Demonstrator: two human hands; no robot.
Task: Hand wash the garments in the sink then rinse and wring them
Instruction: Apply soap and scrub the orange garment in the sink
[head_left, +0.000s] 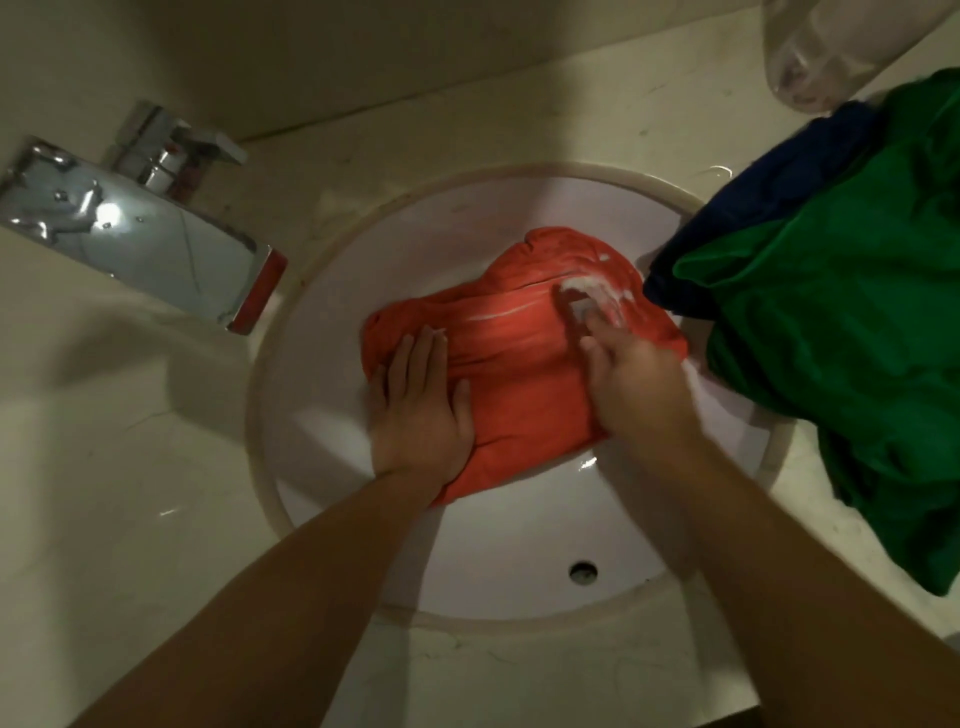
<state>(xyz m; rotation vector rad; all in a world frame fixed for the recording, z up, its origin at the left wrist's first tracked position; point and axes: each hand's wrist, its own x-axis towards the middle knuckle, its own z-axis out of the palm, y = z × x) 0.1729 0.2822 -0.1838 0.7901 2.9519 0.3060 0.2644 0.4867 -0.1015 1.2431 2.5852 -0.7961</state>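
An orange-red garment (514, 343) lies spread in the round white sink (332, 322). My left hand (418, 410) presses flat on its near left part, fingers straight. My right hand (631, 374) is blurred and holds a small pale soap bar (587, 306) against the garment's far right part, where white lather (592, 285) streaks the cloth. A green garment (841, 332) and a dark blue garment (769, 197) are heaped on the counter at the sink's right rim, partly hanging over the bowl.
A chrome faucet (140, 228) with a wide flat spout reaches toward the sink from the left. The overflow hole (583, 571) shows in the near sink wall. A clear plastic bag (831, 47) sits at the top right. Beige stone counter (119, 467) surrounds the bowl.
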